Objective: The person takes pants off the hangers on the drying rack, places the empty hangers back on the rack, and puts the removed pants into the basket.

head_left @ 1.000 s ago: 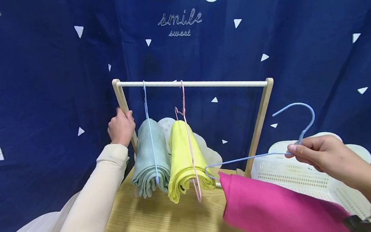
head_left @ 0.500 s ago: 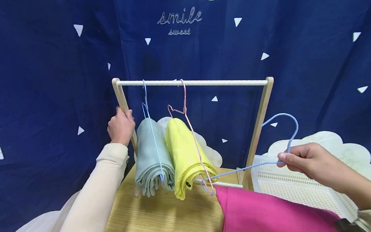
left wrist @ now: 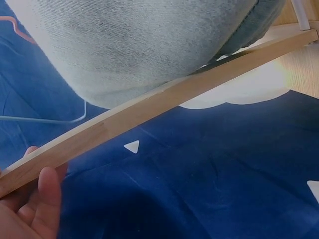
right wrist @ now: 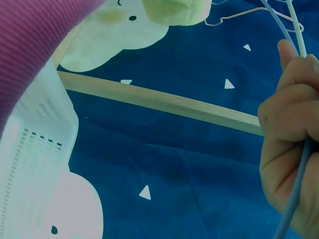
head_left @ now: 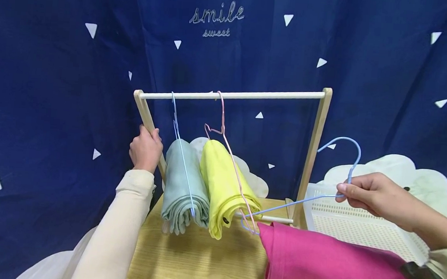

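Note:
My left hand (head_left: 146, 148) grips the left wooden post of a small clothes rack (head_left: 232, 95); in the left wrist view its thumb and fingers wrap the post (left wrist: 114, 117). With my right hand (head_left: 375, 195) I pinch a blue wire hanger (head_left: 352, 161) just below its hook. A folded magenta cloth (head_left: 335, 264) hangs over that hanger. The hook is right of the rack, apart from the rail. On the rail hang a grey-green rolled cloth (head_left: 185, 180) on a blue hanger and a yellow cloth (head_left: 228, 185) on a pink hanger (head_left: 233, 157). The held hanger's left end overlaps the pink hanger's lower end.
A white perforated plastic basket (head_left: 361, 229) stands behind my right hand, right of the rack. The rack stands on a wooden table (head_left: 203, 263). A dark blue curtain (head_left: 74, 103) with white clouds and triangles forms the backdrop.
My right hand has moved left and slightly down with the hanger and magenta cloth. The yellow cloth and its pink hanger have swung and turned. My left hand stays on the post.

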The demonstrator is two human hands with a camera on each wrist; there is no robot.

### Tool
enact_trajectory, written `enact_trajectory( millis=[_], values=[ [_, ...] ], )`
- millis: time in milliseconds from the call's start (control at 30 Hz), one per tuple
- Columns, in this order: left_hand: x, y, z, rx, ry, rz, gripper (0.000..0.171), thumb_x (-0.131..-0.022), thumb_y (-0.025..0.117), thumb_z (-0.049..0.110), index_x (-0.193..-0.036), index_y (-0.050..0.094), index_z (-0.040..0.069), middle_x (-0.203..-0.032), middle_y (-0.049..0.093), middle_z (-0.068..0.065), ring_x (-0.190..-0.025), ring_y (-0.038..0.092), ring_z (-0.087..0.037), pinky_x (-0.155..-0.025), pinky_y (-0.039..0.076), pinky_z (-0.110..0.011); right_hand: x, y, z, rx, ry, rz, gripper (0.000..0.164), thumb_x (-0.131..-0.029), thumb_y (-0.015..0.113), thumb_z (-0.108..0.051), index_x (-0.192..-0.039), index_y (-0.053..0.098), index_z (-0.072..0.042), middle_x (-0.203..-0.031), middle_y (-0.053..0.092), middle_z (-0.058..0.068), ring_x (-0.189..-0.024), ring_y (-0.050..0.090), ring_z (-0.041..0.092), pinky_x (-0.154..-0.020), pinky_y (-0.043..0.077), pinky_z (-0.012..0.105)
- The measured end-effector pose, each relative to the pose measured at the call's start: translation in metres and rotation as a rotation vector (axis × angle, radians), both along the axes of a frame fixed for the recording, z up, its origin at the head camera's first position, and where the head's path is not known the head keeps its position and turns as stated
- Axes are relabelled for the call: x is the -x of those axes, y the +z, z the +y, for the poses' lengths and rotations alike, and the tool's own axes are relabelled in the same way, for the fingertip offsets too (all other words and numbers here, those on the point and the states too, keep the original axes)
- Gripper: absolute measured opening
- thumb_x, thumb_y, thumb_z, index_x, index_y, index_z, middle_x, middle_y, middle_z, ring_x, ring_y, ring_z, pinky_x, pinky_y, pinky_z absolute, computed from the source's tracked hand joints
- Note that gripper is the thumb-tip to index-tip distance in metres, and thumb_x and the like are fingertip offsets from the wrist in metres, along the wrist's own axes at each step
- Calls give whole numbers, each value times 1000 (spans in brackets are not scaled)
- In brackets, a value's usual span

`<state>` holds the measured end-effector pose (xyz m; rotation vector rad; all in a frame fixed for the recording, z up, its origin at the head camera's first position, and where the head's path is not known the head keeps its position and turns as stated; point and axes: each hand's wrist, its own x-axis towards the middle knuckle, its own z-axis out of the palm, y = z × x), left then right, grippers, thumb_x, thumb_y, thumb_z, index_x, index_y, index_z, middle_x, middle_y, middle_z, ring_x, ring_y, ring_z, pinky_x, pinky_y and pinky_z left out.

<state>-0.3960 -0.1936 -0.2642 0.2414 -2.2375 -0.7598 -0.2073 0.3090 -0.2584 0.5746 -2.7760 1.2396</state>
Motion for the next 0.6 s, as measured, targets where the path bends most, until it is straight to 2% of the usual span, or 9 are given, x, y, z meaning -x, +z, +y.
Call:
enact_trajectory(
  millis=[267,600],
  values=[
    [-1,0,-1,-8,2,-8,44,-103,43,42,-120,53,2,-106,70,-27,-102,64,-51,-85,50,-60,6,-6,2,18,29,-14,29,-104,47,-11,-85,67,-4,-55,34,3,-44,23,15,-36,24,30],
    [0,1,-1,0,1,-4,45,-103,43,42,-121,53,1,-107,69,-29,-101,64,-51,-84,50,-61,14,-15,7,104,98,-71,31,-105,44,-9,-84,67,-11,-56,30,5,-48,16,22,-37,15,37]
  ],
)
